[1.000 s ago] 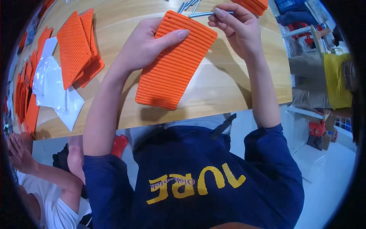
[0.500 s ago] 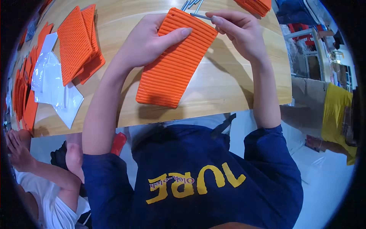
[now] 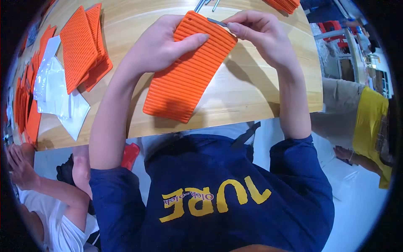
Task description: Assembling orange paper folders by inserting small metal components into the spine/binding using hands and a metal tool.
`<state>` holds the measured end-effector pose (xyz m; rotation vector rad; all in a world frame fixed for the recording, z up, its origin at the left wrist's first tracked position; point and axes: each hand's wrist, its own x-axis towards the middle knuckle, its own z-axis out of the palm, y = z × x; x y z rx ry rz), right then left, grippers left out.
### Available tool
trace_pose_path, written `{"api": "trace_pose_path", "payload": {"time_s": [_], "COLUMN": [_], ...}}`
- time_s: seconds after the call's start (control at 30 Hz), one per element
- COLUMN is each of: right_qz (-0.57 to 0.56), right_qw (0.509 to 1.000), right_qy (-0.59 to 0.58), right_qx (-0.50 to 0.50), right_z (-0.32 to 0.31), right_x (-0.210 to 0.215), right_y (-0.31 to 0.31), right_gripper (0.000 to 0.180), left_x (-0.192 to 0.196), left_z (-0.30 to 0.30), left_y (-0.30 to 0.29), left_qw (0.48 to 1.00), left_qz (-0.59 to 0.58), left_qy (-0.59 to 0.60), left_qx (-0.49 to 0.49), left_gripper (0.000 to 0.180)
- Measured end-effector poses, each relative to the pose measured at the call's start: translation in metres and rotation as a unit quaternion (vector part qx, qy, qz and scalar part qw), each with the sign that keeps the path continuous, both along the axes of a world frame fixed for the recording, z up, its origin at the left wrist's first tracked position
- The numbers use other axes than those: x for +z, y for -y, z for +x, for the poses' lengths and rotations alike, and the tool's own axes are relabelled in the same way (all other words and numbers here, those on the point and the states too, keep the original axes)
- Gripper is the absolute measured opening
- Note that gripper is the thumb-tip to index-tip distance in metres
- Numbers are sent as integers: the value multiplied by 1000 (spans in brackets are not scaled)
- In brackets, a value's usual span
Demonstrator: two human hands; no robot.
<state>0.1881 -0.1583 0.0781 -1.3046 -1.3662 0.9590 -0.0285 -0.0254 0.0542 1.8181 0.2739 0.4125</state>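
A ribbed orange panel (image 3: 180,84) is tilted over the table, gripped near its far left edge by my left hand (image 3: 161,46); the thumb lies across the ribs and the other fingers are hidden behind. Pinched between the thumb and fingers of my right hand (image 3: 254,31) is a thin grey metal rod (image 3: 216,22). Its tip meets the panel's far edge; whether it has gone inside cannot be seen. Just beyond the panel, several loose metal rods (image 3: 200,5) lie on the table.
Loose orange panels (image 3: 79,50) lie to the left beside white plastic sheets (image 3: 58,88). More orange panels (image 3: 31,96) line the far left, and another stack (image 3: 285,5) is at the back right. The wooden table's (image 3: 239,103) near edge runs before me. A co-worker's hand (image 3: 22,166) shows at lower left.
The panel's near end has swung slightly left and toward me. The rod in my right hand is now angled more steeply at the panel's far edge.
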Motion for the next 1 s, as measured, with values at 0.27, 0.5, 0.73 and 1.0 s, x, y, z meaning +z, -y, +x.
{"api": "trace_pose_path", "payload": {"time_s": [0.27, 0.5, 0.73, 1.0], "right_qz": [-8, -27, -17, -24], "right_qw": [1000, 998, 996, 995], "right_qy": [-24, -37, -31, -29], "right_qx": [-17, -41, -87, -95], "right_z": [-6, -19, -31, -33], "right_x": [-11, -10, -11, -14], "right_y": [-3, -6, -13, -14], "right_gripper": [21, 21, 13, 13], "left_x": [0, -6, -9, -12], "left_z": [2, 5, 6, 9], "left_y": [1, 0, -1, 0], "left_qw": [998, 999, 1000, 999], "left_qz": [-54, -19, -5, -22], "left_qy": [10, 18, 10, 2], "left_qx": [-24, -22, -27, -38], "left_gripper": [19, 18, 18, 17]}}
